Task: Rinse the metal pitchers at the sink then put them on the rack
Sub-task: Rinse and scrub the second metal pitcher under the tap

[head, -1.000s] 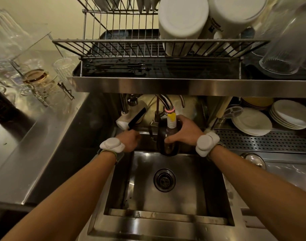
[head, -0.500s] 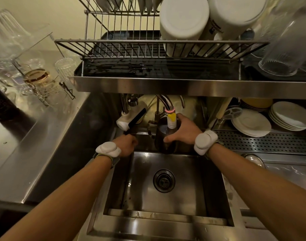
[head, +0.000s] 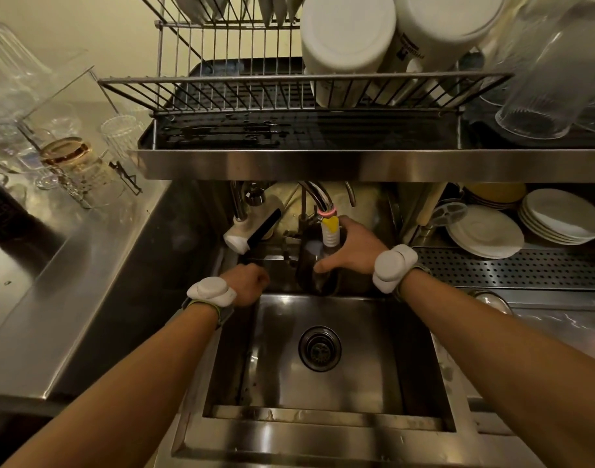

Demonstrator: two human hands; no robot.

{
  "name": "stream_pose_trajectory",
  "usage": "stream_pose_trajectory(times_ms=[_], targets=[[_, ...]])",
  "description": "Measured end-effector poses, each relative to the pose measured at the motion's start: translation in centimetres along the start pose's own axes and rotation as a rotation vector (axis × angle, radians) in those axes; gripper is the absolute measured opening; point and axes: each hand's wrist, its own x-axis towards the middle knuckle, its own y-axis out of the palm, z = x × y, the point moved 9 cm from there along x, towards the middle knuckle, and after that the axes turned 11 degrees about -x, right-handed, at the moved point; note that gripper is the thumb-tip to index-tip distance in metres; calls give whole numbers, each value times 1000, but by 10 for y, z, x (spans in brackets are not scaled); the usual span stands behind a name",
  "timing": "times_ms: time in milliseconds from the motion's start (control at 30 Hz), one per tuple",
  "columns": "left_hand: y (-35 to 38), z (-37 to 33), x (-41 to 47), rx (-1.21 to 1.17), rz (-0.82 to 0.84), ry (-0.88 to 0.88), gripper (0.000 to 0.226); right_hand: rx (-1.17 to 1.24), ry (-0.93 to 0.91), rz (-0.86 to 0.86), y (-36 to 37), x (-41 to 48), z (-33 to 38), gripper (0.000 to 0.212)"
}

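A dark metal pitcher (head: 314, 265) is held upright at the back of the steel sink (head: 323, 410), right under the tap's yellow-tipped nozzle (head: 330, 231). My right hand (head: 351, 246) is wrapped around the pitcher's right side. My left hand (head: 247, 282) is closed at the sink's back left rim, below a white tap handle (head: 252, 226); what it grips is hidden. The wire dish rack (head: 289, 92) stands on the steel shelf above the sink, its left half free of dishes.
Two white containers (head: 350, 38) and clear glasses (head: 546, 79) fill the rack's right side. White plates (head: 485, 231) sit stacked under the shelf at right. Glassware (head: 63, 157) crowds the left counter. The shelf's front edge (head: 357, 165) overhangs the tap.
The pitcher and my right hand have lifted slightly toward the nozzle. My left hand has drawn back a little from the tap handle toward the sink rim.
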Motion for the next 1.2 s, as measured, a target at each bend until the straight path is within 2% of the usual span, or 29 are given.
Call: stream_pose_trajectory(times_ms=[67, 200, 333, 467, 567, 700, 867, 967, 1100, 1200], targets=[[-1, 0, 0, -8, 1, -1, 29, 0, 6, 37, 1, -1, -4, 82], [-2, -3, -4, -18, -15, 18, 28, -13, 32, -54, -5, 0, -6, 88], [-5, -2, -5, -14, -20, 20, 29, -23, -9, 30, -2, 1, -1, 85], [-4, 1, -6, -10, -11, 4, 29, -28, 17, -47, -8, 1, 0, 89], [-8, 0, -6, -24, -20, -2, 28, -24, -4, 38, 4, -1, -1, 86], [-8, -2, -8, -39, -24, 3, 29, -52, 48, -53, -7, 0, -8, 90], [-6, -5, -9, -37, -14, -12, 30, -51, -5, 55, 2, 3, -1, 85], [-5, -10, -10, -46, -11, 2, 30, -89, 25, -24, -6, 3, -6, 88], [-13, -11, -9, -67, -45, 2, 30, -40, -4, 64, 5, 1, -4, 83], [-14, -10, -8, -92, -55, 0, 30, -65, 19, 19, -1, 2, -7, 89]])
